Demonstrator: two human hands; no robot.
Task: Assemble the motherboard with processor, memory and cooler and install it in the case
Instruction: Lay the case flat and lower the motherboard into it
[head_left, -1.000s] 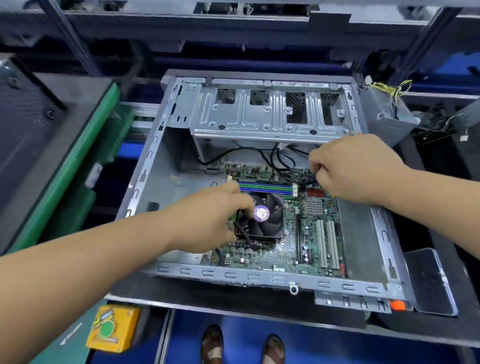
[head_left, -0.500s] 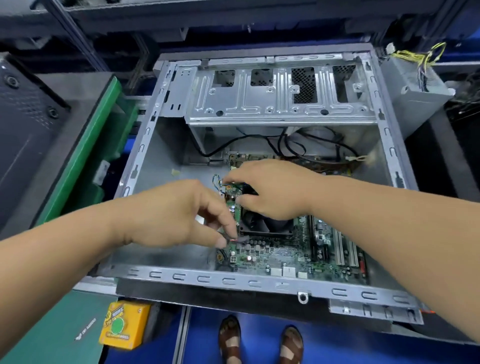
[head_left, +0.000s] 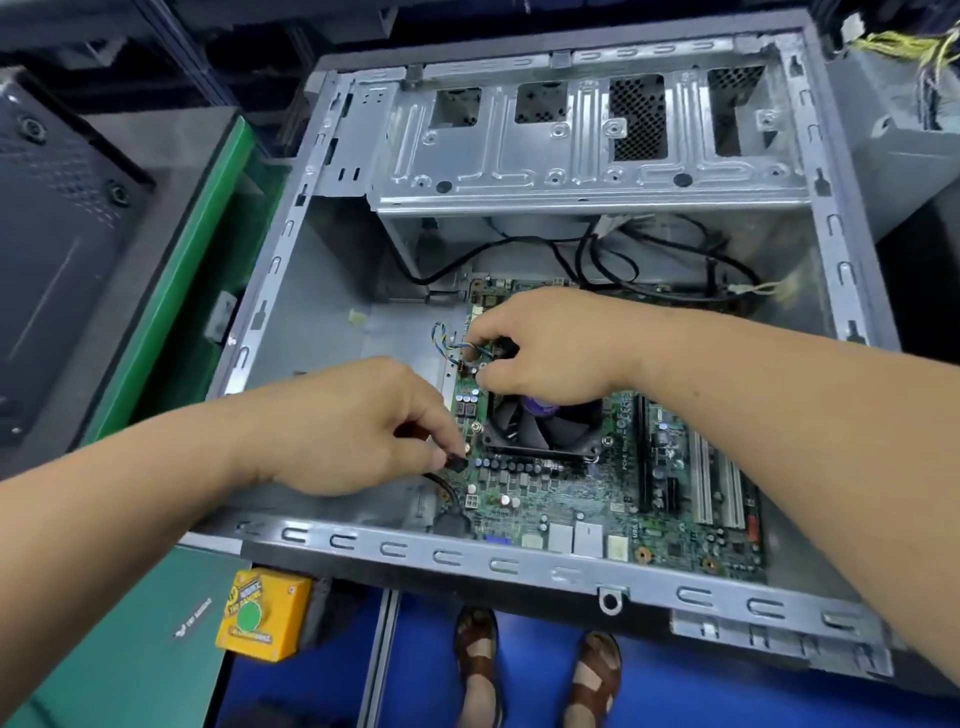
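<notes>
The open metal case (head_left: 291, 249) lies on its side with the green motherboard (head_left: 597, 499) seated on its floor. The black cooler fan (head_left: 540, 426) sits on the board; its purple hub label is half hidden under my right hand. My left hand (head_left: 363, 426) pinches a small black connector (head_left: 458, 462) at the board's left edge, beside the fan. My right hand (head_left: 540, 348) reaches over the fan and pinches the thin multicoloured fan wires (head_left: 449, 338) near the board's upper left corner. The memory slots are hidden by my right hand.
A drive cage (head_left: 571, 140) spans the far side of the case, with black cables (head_left: 623, 260) looped below it. A power supply (head_left: 893, 130) with yellow wires stands at the far right. A green mat edge (head_left: 197, 249) and a yellow button box (head_left: 262, 618) lie left.
My right hand has come from the cables at the right over the fan to the fan wires. My left hand shifted from the fan to the connector at the board's left edge. The view moved closer.
</notes>
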